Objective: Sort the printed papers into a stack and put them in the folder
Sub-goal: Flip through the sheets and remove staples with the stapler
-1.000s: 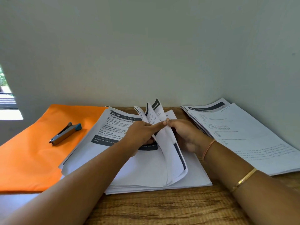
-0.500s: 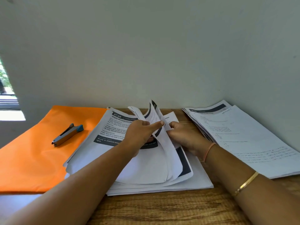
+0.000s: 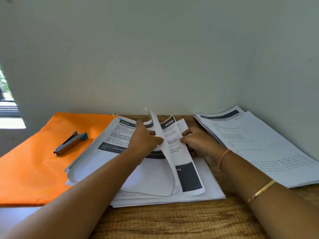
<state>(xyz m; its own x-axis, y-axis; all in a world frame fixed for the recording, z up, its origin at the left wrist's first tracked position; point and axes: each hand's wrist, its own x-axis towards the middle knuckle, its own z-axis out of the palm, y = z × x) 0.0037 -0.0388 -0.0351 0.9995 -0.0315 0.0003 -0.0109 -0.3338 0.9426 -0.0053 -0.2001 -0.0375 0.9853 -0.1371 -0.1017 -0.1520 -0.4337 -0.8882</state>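
Left hand pinches the lifted sheets upright over the paper pile. Right hand, fingers curled, grips the exposed page. The folder lies left.

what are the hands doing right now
Left hand: closed, pinching the lifted sheets.
Right hand: fingers curled at the edge of the next sheet; a grip cannot be told.

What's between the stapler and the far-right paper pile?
Head view: bare orange folder, then the middle paper pile, left hand and right hand holding its lifted sheets.
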